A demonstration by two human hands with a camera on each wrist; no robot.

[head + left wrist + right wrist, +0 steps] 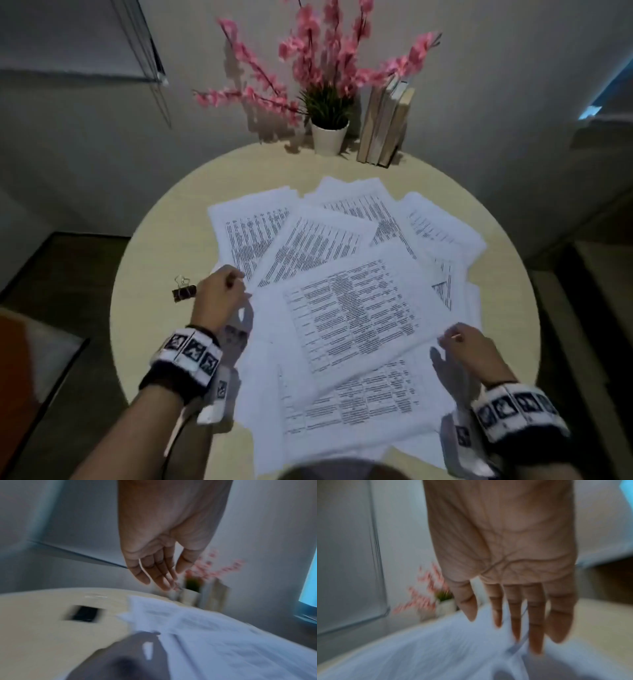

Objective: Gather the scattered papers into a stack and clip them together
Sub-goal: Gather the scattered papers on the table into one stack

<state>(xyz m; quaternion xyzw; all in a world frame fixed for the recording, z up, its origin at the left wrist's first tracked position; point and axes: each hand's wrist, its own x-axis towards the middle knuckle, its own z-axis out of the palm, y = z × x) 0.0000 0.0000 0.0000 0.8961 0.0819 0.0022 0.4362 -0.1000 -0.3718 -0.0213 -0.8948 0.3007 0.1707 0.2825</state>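
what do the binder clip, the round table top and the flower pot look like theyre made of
Black binder clip with silver wire handles: looks like painted metal, glinting bare wire loops. Round pale beige table top: matte, faintly grained, probably wood laminate. Small white flower pot: smooth and plain, ceramic or plastic; cannot tell which.

my left hand (164, 536) hangs palm-side to the camera above the table (42, 635), fingers (154, 573) straight and close together, thumb a little apart, holding nothing. the whole picture is blurred. below the hand, white papers (214, 635) lie in overlapping sheets across the right part of the pale round table, and my hand's shadow falls on their near edge and on the tabletop. to the left of the papers, apart from them, a small black binder clip (84, 614) sits on the bare wood. at the far edge, by the wall, stand a pot of pink flowers (193, 582) and upright books (217, 595) just beside it.
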